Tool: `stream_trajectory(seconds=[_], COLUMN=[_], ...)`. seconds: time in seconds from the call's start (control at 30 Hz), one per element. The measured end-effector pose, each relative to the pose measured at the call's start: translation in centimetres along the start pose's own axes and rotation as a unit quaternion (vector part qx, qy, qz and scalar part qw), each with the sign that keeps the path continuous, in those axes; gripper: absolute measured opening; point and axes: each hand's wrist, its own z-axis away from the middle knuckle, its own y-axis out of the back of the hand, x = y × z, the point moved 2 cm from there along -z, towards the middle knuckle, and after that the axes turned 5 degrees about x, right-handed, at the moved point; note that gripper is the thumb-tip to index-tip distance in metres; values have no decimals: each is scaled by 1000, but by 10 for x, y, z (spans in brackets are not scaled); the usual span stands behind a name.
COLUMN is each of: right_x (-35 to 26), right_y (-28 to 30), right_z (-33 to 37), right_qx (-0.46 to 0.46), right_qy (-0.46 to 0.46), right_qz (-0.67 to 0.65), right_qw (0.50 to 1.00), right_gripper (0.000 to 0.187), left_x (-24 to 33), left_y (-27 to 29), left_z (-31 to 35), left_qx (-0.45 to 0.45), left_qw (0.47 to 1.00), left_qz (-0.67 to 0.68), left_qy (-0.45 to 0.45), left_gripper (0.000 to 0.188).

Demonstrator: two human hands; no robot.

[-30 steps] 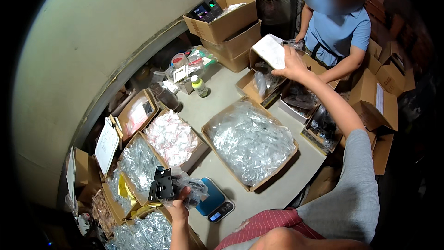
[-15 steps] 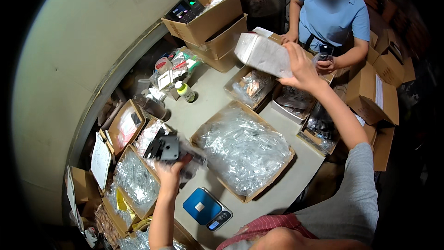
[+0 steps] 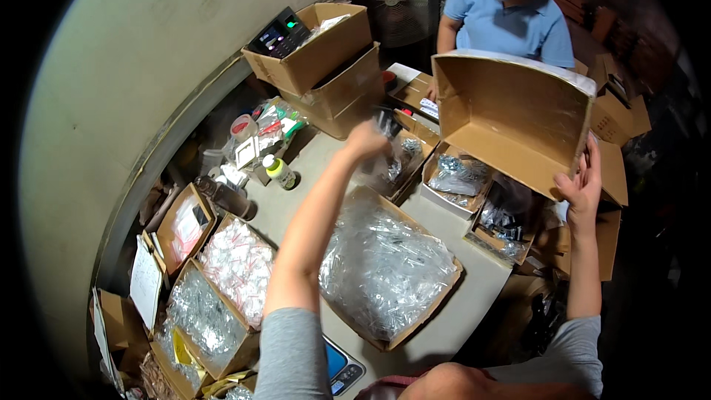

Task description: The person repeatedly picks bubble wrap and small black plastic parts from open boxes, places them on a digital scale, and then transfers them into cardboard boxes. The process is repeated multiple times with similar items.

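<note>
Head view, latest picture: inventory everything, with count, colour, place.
Table: one, grey, centre
Large open box: one, brown, mid-table
Clear packets: many, colourless, large box and left boxes
Small packets: many, white, box at left
Open-box row: three, brown and white, table's right
Tilted box: one, brown and whitish, held up at right
Bagged part: count unclear, dark, blurred, near the row
Scale: one, blue and black, near edge
Bottle: one, yellow-green, beyond the small packets
Stacked boxes: two, brown, far end
Keypad device: one, black, at upper stacked box
Fan: one, dark, background
Cartons: several, brown, far right
Co-worker: one, blue shirt, across the table
Small clutter: uncounted, mixed colours, left edge
Left hand: one, bare, on the bagged part
Right hand: one, bare, gripping the tilted box
</note>
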Motion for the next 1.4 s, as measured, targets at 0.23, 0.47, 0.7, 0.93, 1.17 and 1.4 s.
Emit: stream_trajectory(seconds=[0.23, 0.47, 0.7, 0.93, 1.17, 1.4], right_x=[2, 29, -49, -23, 14, 32], right_y=[57, 40, -149, -226, -245, -231], right_z=[41, 138, 298, 378, 404, 410], right_qx=[58, 3, -432, -394, -339, -306], right_qy=[-148, -328, -406, -449, -508, -498], right_qz=[-97, -269, -238, -93, -53, -108], right_qw=[982, 905, 769, 797, 790, 804], right_gripper=[73, 52, 71, 79, 52, 56], left_x=[-72, -137, -179, -161, -197, -276], left_y=[-34, 76, 161, 214, 229, 246], left_z=[23, 204, 450, 683, 924, 1071], left_qx=[88, 163, 338, 424, 464, 508], left_qw=[995, 983, 916, 866, 757, 700], left_qz=[-42, 37, 93, 80, 222, 167], left_qy=[25, 69, 193, 254, 403, 473], left_gripper=[61, 55, 60, 60, 46, 44])
